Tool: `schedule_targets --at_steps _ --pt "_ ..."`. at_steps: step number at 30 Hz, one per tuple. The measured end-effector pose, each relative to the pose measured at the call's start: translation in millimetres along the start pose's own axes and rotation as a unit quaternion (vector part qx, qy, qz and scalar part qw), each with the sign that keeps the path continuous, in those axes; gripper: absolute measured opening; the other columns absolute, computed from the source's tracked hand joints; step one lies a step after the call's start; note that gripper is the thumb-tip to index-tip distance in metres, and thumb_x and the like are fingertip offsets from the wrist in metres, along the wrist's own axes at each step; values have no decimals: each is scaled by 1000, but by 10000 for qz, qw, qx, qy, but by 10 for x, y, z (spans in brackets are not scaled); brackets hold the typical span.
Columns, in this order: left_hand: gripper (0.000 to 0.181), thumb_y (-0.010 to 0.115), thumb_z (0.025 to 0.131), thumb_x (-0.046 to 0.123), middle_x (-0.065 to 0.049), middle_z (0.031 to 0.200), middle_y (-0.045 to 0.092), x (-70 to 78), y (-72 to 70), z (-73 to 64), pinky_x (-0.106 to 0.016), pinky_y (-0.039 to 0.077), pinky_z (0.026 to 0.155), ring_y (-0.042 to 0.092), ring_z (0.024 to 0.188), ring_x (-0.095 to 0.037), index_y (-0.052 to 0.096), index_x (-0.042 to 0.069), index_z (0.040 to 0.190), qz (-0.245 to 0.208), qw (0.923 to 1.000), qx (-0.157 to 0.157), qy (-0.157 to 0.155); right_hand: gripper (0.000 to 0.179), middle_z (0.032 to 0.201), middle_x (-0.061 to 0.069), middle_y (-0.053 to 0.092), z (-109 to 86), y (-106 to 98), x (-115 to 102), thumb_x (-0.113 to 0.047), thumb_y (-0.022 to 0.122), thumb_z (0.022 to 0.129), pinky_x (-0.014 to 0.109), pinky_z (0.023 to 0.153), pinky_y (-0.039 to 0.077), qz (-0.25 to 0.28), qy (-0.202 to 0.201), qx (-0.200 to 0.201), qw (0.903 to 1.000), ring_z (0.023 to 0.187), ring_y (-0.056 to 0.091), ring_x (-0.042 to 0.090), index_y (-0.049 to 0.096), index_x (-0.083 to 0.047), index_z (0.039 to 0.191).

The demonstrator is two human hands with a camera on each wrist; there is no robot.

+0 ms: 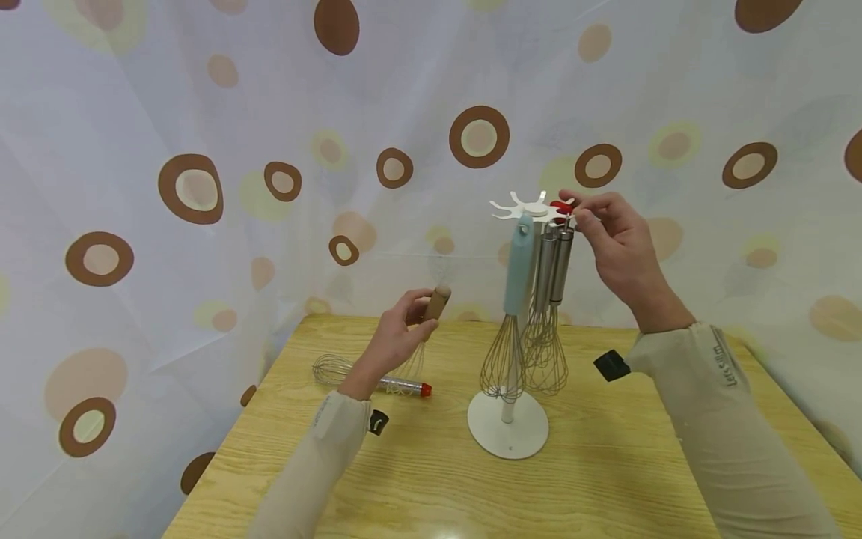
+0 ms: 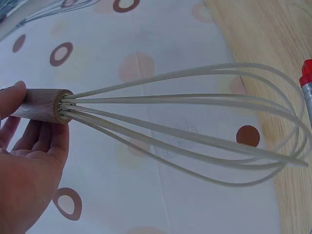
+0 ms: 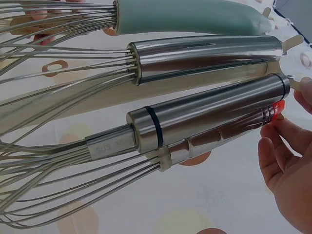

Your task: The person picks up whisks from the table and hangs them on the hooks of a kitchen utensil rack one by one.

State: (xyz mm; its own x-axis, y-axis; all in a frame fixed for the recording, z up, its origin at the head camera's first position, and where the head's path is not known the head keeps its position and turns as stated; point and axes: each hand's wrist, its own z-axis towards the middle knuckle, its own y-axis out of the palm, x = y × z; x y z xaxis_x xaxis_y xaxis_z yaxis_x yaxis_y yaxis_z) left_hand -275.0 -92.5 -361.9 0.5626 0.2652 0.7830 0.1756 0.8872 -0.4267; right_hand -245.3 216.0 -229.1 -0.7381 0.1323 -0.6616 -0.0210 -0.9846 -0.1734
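In the head view my left hand (image 1: 393,340) grips the wooden handle of a whisk (image 1: 438,303). Its pale wire loops (image 2: 195,102) fan out in the left wrist view. A white whisk stand (image 1: 508,438) has curved hooks around its top. From it hang a whisk with a light blue-green handle (image 1: 518,269) and steel-handled whisks (image 3: 209,112). My right hand (image 1: 619,239) is at the stand's top, pinching the red end of a whisk (image 3: 278,109) at a hook. The steel handle in front partly hides that whisk.
Another whisk with a silver handle and red tip (image 1: 404,385) lies on the wooden table (image 1: 404,479), behind my left forearm. A white curtain with brown and beige spots (image 1: 417,82) stands behind the table and along its left side.
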Motion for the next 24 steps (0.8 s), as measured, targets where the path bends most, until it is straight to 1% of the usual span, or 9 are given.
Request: schedule_targets --at_steps 2,3,4,9,10,13,17,20,24 --pt "42 61 93 11 -17 119 60 24 17 17 -45 48 87 61 104 -29 46 12 133 -38 10000 73 49 20 130 10 56 0 -2 8 -7 47 99 26 94 40 147 -41 10 9999 116 54 15 49 12 103" --pt "42 61 93 9 -18 118 60 85 19 16 -45 48 86 61 102 -30 46 10 133 -49 9999 104 66 20 130 9 56 0 -4 13 -7 47 99 25 93 40 184 -68 13 9998 116 54 15 48 13 103" --pt "43 61 93 8 -19 117 60 99 26 31 -46 49 85 61 101 -31 46 8 133 -80 9999 128 77 20 130 9 56 -1 -6 16 -6 47 99 25 91 40 184 -88 26 9998 116 54 15 48 14 103" --pt "46 63 91 9 -20 115 60 206 66 139 -44 49 84 60 98 -30 45 7 134 -237 9991 328 92 21 128 5 55 -16 -26 20 -5 47 99 22 88 42 -190 -129 148 9996 113 52 16 47 15 105" --pt "47 64 91 10 -19 115 60 190 80 179 -43 49 84 60 98 -29 45 8 134 -279 9988 385 107 21 127 4 55 -21 -30 19 -5 46 99 22 87 42 -263 -126 175 9994 112 52 16 48 14 105" --pt "47 66 90 12 -16 114 61 308 98 264 -39 48 86 61 97 -26 47 10 133 -438 9972 558 227 21 124 4 55 -30 -38 19 -5 46 99 21 87 42 -293 -142 221 9992 109 52 16 48 14 106" --pt "46 68 88 10 -14 111 62 483 114 362 -35 49 85 61 94 -23 49 9 130 -685 9942 676 479 20 124 5 55 -26 -37 35 -5 46 99 23 86 42 -108 -172 217 9996 107 53 17 49 14 106" --pt "46 68 87 9 -13 109 61 599 124 425 -34 50 81 61 90 -22 49 9 129 -785 9922 682 683 20 124 5 55 -27 -32 46 -5 46 99 23 86 42 -209 -181 201 9994 106 53 18 49 13 106" --pt "47 69 87 9 -13 109 60 724 135 501 -34 50 80 60 89 -22 48 9 129 -860 9907 661 815 20 125 3 55 -30 -22 57 -5 46 99 22 85 41 -387 -166 178 9990 107 52 18 48 13 107"
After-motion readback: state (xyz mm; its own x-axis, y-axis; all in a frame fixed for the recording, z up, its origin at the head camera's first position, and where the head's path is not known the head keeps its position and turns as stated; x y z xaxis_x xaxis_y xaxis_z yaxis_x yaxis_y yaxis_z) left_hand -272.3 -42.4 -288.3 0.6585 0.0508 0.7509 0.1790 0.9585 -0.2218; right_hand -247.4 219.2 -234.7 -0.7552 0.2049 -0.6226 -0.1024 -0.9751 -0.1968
